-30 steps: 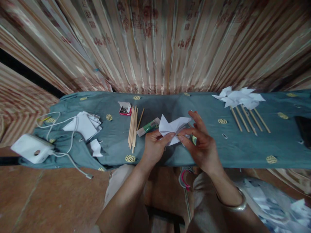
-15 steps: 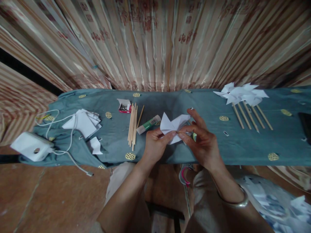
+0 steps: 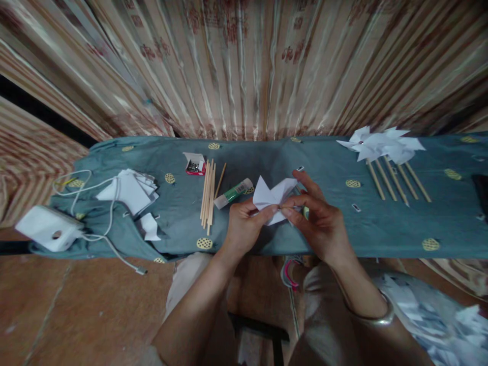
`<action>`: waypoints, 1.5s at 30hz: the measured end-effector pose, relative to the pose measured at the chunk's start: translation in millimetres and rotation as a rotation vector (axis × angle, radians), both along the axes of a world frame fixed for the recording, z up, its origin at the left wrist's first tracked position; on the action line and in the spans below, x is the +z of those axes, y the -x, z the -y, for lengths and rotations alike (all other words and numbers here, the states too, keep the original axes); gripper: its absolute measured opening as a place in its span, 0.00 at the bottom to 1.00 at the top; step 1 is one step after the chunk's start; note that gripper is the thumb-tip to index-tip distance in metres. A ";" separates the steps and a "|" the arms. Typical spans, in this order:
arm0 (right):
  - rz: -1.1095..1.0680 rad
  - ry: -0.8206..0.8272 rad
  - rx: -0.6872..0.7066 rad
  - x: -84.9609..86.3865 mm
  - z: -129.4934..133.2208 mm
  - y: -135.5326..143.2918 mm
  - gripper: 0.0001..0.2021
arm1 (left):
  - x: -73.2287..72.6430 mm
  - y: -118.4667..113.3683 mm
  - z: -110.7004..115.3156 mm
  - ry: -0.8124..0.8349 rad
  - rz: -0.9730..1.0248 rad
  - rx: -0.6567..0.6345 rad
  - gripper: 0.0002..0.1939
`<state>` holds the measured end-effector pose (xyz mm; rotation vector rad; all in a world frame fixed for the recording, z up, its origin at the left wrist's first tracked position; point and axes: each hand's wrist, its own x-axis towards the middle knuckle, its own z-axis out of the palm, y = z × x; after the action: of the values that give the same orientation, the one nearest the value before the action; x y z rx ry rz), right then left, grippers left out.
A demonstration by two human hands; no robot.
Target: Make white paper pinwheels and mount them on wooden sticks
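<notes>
The largest thing is one beige curtain with reddish print (image 3: 244, 66), and before it stands one long table with blue-green cloth (image 3: 320, 155), which carries yellow spotted ovals. At the right part of the table lies one overlapping group of white paper pinwheels (image 3: 381, 145); below their heads I count five wooden sticks (image 3: 396, 179). At the left there is one fanned stack of white cut paper (image 3: 133, 193) and one white box-shaped device (image 3: 46, 226) with a white cable. In the centre, above the near edge of the table, is one white folded paper piece (image 3: 273, 194); it looks crisp, with pointed corners raised and its middle drawn together. The left hand (image 3: 246, 223) grips it between thumb and fingers; the right hand (image 3: 320, 223) pinches it near its middle, other fingers spread. Just left lie one green-and-white glue stick (image 3: 234, 193) and one bundle of pale wooden sticks (image 3: 208, 198), too close together for counting. Smallest is one open red-and-white box (image 3: 195, 172), holding small metal pieces (image 3: 194, 166).
</notes>
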<state>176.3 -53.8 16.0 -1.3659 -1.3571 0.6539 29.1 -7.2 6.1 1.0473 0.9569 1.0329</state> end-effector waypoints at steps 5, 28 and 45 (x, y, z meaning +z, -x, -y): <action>-0.026 0.013 0.002 0.9 0.6 -0.2 0.01 | 0.3 0.9 -0.9 -0.007 0.002 -0.004 0.07; -0.186 0.106 0.065 0.4 -0.6 -2.7 0.05 | -4.1 3.6 -1.3 -0.127 -0.040 -0.055 0.10; -0.266 0.231 0.032 -3.4 -4.6 1.3 0.11 | -1.4 4.6 -0.6 -0.134 -0.095 -0.060 0.14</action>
<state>175.0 -49.2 12.6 -1.3829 -1.1179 1.0020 24.5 -6.5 4.7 1.2386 0.9370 1.0161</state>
